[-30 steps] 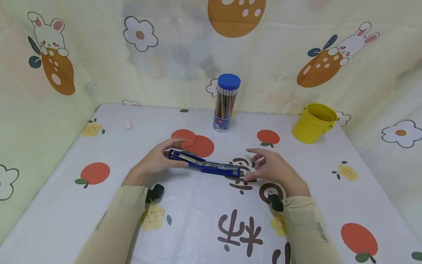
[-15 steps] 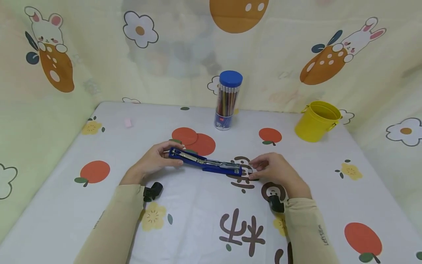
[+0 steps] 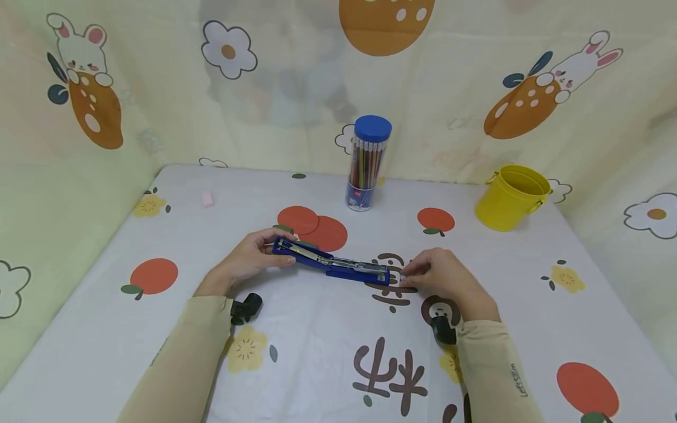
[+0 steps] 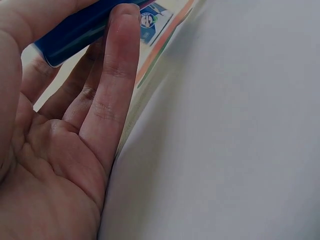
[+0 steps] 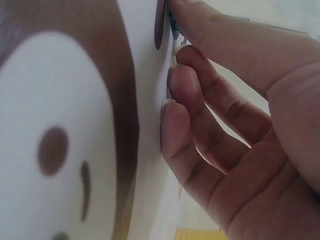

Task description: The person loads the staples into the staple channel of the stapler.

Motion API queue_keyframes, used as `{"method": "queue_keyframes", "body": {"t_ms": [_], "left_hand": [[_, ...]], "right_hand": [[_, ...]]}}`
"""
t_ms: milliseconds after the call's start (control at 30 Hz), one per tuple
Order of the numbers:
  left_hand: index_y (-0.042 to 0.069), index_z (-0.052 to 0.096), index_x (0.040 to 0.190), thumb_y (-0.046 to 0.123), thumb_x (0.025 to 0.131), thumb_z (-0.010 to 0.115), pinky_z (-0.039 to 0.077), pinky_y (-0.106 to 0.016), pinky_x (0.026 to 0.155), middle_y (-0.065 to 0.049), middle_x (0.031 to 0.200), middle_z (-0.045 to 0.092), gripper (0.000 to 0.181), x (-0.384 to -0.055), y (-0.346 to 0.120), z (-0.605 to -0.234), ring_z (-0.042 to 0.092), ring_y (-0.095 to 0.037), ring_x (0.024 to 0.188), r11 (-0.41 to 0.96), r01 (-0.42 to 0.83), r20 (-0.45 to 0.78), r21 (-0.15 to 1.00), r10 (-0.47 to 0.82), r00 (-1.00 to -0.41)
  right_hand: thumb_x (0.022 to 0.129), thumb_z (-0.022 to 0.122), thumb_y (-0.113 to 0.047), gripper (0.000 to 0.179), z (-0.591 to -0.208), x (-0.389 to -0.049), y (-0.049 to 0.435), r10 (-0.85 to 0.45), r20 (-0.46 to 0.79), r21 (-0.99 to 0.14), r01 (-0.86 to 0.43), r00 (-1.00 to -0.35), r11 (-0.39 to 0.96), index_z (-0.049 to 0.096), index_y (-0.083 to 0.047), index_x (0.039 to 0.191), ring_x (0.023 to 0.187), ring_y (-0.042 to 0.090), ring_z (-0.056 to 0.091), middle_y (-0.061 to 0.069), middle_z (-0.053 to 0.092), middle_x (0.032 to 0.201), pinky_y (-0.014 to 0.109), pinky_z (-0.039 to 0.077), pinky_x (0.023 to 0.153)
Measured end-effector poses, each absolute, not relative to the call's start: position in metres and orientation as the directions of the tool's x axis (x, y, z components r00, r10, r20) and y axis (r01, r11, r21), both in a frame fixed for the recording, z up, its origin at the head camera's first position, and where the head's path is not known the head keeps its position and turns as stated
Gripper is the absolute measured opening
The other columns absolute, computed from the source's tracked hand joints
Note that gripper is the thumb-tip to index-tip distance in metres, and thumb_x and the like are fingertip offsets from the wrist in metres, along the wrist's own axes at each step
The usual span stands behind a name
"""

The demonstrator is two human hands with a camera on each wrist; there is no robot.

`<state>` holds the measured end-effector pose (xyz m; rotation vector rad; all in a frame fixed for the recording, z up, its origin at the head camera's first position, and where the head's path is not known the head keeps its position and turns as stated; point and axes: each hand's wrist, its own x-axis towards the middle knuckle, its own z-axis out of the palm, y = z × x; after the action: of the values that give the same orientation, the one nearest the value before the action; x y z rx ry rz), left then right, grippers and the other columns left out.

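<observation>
A blue stapler (image 3: 332, 264) lies unfolded over the table, its metal staple channel exposed and its left end raised. My left hand (image 3: 255, 257) grips that end between thumb and fingers. In the left wrist view the blue body of the stapler (image 4: 75, 32) crosses the fingertips. My right hand (image 3: 441, 277) is at the stapler's right end, thumb and forefinger pinching a small silvery piece (image 3: 403, 278); I cannot tell what it is. In the right wrist view the other fingers (image 5: 177, 122) curl down at the tabletop.
Behind stands a clear tube of pencils (image 3: 365, 167) with a blue lid. A yellow bucket (image 3: 505, 205) is at the back right, and a small pink block (image 3: 207, 199) lies back left. Patterned cloth covers the table (image 3: 307, 376) and walls.
My right hand has closed its spread fingers into a pinch beside the stapler's right end. The left hand keeps its grip, and the stapler stays almost in place.
</observation>
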<state>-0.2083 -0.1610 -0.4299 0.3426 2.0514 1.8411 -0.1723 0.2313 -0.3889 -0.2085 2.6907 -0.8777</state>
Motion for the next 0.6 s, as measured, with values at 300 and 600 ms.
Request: {"method": "queue_keyframes", "body": {"t_ms": [300, 600], "left_hand": [[0.007, 0.063, 0.129, 0.01, 0.084, 0.084, 0.056, -0.031, 0.086, -0.019, 0.13, 0.059, 0.051, -0.2079, -0.1604, -0.4289, 0.065, -0.029, 0.106, 0.138, -0.055, -0.107, 0.989, 0.406, -0.908], [0.006, 0.063, 0.13, 0.01, 0.084, 0.083, 0.056, -0.031, 0.085, -0.019, 0.129, 0.059, 0.05, -0.2072, -0.1599, -0.4285, 0.065, -0.03, 0.106, 0.144, -0.051, -0.106, 0.988, 0.406, -0.908]], "right_hand": [[0.089, 0.08, -0.02, 0.014, -0.3898, -0.1749, 0.2324, -0.271, -0.239, -0.566, -0.093, -0.933, 0.819, 0.077, -0.012, 0.1, 0.084, 0.022, 0.058, 0.0, 0.068, 0.089, 0.041, 0.051, 0.082], [0.095, 0.073, -0.023, 0.018, -0.3832, -0.172, 0.2267, -0.261, -0.202, -0.599, -0.092, -0.944, 0.796, 0.073, -0.01, 0.108, 0.091, 0.023, 0.059, 0.002, 0.067, 0.093, 0.039, 0.052, 0.082]]}}
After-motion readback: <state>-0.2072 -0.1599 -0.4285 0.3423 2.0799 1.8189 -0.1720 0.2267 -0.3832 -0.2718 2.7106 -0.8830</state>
